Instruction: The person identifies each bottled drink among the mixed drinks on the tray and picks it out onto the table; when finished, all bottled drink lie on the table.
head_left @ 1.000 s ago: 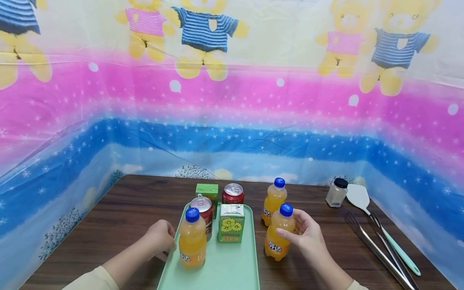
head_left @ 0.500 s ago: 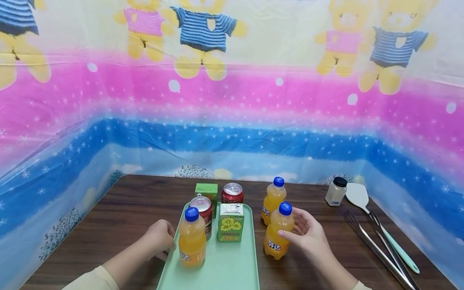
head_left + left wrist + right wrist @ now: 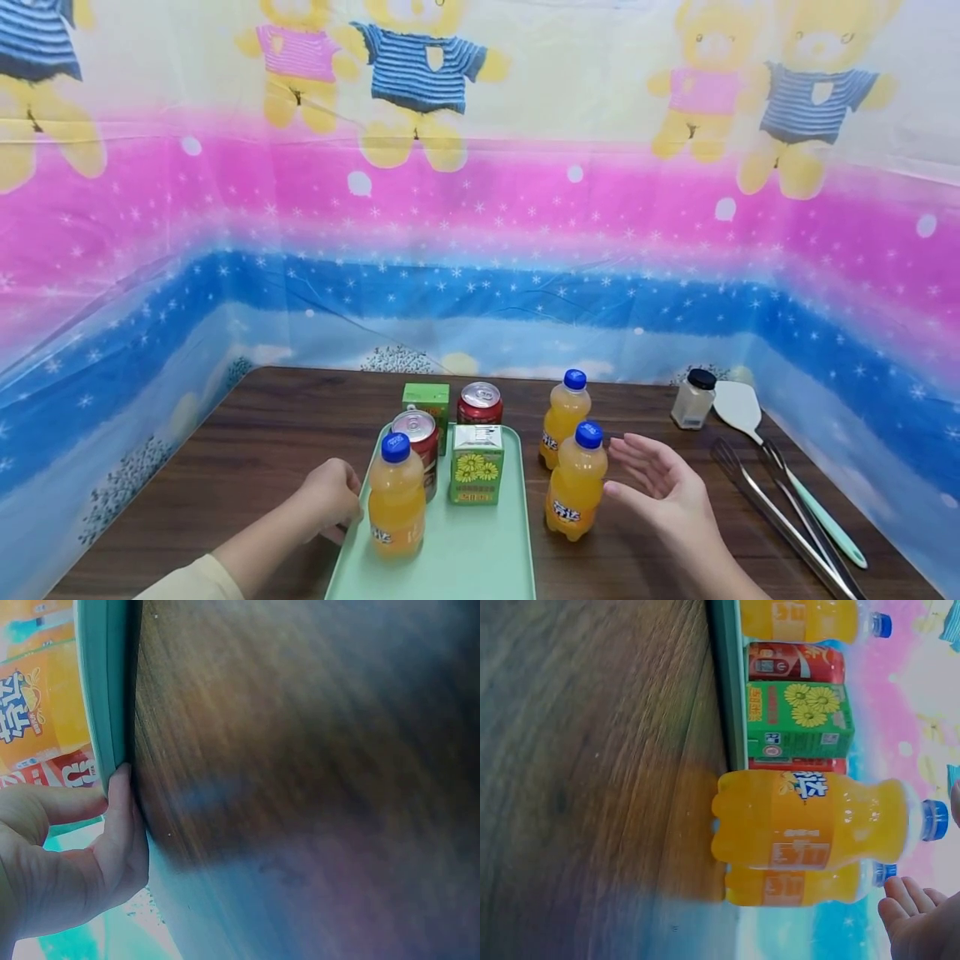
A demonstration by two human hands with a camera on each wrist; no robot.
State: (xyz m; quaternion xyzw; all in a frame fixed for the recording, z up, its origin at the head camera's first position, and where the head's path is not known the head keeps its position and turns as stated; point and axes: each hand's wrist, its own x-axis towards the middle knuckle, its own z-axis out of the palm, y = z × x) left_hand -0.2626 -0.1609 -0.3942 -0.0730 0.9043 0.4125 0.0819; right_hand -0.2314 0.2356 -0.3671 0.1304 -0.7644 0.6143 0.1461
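A light green tray (image 3: pixel 472 567) lies on the table, its left rim pinched between the thumb and fingers of my left hand (image 3: pixel 330 498). The left wrist view shows that hand (image 3: pixel 90 855) at the rim. On the tray stand an orange soda bottle (image 3: pixel 397 504), a red can (image 3: pixel 420 433) behind it and a green drink carton (image 3: pixel 477 471). Right of the tray, two more orange soda bottles stand upright, a nearer one (image 3: pixel 576 492) and a farther one (image 3: pixel 564 412). My right hand (image 3: pixel 667 492) is beside the nearer bottle, fingers spread and relaxed, holding nothing.
Behind the tray are another green carton (image 3: pixel 427 396) and a second red can (image 3: pixel 480 404). At the right lie a white-headed spatula (image 3: pixel 738 407) and metal utensils (image 3: pixel 780 517), near a small black-capped jar (image 3: pixel 693 404). A patterned cloth (image 3: pixel 465 292) surrounds the table's back and sides.
My right hand has let go of the nearer orange soda bottle and drawn back slightly to the right, its fingers spreading. The left hand stays at the tray's rim.
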